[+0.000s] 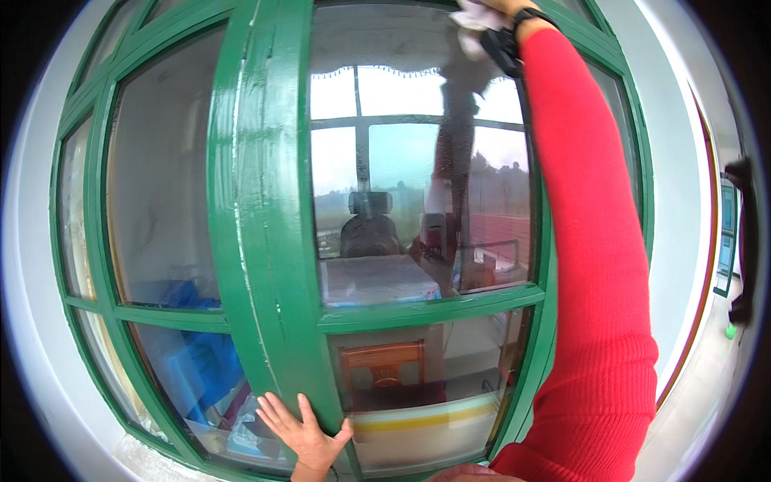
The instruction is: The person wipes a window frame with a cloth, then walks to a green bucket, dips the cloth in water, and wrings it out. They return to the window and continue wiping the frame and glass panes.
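My left hand (310,437) lies flat with fingers spread on the lower part of a wide green window frame post (259,181). It holds nothing. At the top edge my right hand (511,6) grips a crumpled white cloth (476,17) against the upper part of a glass pane (397,162). Most of that hand is cut off by the picture's edge. A black band (533,19) circles the right wrist, and a dark object (503,51) shows just below it. The right arm, in a red sleeve (590,199), covers part of the frame's right side.
Through the lower pane shows a wooden chair back (385,361). A blue cloth-like thing (208,361) lies behind the left pane. Reflections of trees and sky overlie the glass. A white wall (674,181) flanks the window; pale floor (692,391) runs along the right.
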Demonstrator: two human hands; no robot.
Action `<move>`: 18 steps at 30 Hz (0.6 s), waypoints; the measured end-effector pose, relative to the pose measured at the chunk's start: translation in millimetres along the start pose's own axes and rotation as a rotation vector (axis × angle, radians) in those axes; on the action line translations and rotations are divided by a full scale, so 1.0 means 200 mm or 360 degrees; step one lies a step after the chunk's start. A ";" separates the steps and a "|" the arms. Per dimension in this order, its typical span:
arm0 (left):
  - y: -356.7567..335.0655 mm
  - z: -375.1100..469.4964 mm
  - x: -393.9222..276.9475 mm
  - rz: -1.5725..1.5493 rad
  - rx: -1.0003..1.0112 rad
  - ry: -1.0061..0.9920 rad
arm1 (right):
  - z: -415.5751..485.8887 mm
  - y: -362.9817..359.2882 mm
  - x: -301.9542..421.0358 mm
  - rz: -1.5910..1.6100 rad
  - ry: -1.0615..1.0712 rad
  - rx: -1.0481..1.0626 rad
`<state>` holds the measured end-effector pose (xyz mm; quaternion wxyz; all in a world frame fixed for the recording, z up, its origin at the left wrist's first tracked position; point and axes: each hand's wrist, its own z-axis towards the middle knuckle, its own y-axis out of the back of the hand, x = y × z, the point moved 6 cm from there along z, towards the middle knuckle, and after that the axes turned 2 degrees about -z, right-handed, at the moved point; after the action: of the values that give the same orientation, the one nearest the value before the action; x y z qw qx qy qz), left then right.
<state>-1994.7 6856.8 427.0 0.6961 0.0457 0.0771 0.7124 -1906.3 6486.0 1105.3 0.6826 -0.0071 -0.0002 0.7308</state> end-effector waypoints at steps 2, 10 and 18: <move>0.01 0.01 -0.02 0.0025 -0.0031 -0.0017 | -0.08 -0.04 -0.36 0.0286 -0.0096 -0.0383; 0.05 0.04 -0.06 0.0020 -0.0046 -0.0060 | -0.66 -0.15 -0.68 0.0553 0.0158 -0.0123; 0.07 0.04 -0.10 0.0089 -0.0059 -0.0068 | -1.60 0.03 -0.59 0.0538 0.0303 0.0000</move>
<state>-2005.5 6837.9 438.5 0.6780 0.0502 0.0476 0.7318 -1901.3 6364.7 787.0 0.5470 -0.0759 0.0656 0.8311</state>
